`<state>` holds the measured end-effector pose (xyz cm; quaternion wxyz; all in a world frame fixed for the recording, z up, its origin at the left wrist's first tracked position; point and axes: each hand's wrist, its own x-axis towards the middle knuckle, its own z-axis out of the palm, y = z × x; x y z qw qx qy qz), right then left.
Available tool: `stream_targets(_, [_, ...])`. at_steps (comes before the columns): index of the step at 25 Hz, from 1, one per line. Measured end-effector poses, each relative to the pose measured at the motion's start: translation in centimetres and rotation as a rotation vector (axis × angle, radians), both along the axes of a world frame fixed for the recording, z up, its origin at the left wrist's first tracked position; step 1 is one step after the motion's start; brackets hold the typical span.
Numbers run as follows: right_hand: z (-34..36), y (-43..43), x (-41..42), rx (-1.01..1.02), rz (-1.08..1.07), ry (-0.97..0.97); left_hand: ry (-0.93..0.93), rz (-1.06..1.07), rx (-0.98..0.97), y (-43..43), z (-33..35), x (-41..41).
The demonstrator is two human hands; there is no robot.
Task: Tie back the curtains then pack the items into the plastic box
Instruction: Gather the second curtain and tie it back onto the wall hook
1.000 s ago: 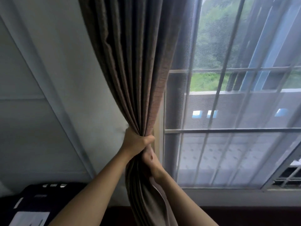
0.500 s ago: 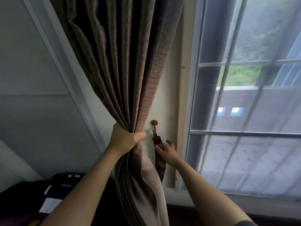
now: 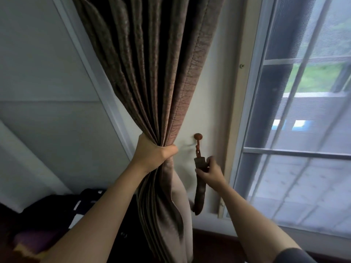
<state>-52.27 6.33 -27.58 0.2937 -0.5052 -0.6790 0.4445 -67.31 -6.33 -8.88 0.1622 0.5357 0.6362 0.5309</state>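
You've got the brown curtain point(image 3: 152, 73) left of the window point(image 3: 303, 177), gathered into one bunch. Your left hand point(image 3: 152, 154) grips that bunch, closed fully round its folds. Right of it, your right hand point(image 3: 212, 173) pinches the hanging tieback point(image 3: 199, 194) near its top, strap between thumb and fingers point(image 3: 210, 160), just below the wall hook point(image 3: 198, 137).

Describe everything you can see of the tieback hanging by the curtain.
The tieback is a narrow brown fabric strap, cloth much like the curtain. It hangs straight down the pale wall from a reddish loop on a round hook, between curtain and window frame, its lower end slightly curled. The right hand pinches it near the top. It is not round the curtain yet.
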Motion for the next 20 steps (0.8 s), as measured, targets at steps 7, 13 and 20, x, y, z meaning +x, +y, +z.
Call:
stream_targets(7, [-0.6, -0.6, 7.4, -0.017, 0.044, -0.098, -0.101, -0.139, -0.051, 0.9, -0.8, 5.1])
stream_targets(13, [2.7, 0.7, 16.3, 0.110, 0.000, -0.158, -0.197, -0.162, -0.067, 2.5, -2.8, 13.2])
stream_targets(20, [8.3, 1.0, 22.3, 0.136, 0.043, -0.032, -0.188, -0.166, -0.038, 5.4, -3.9, 18.1])
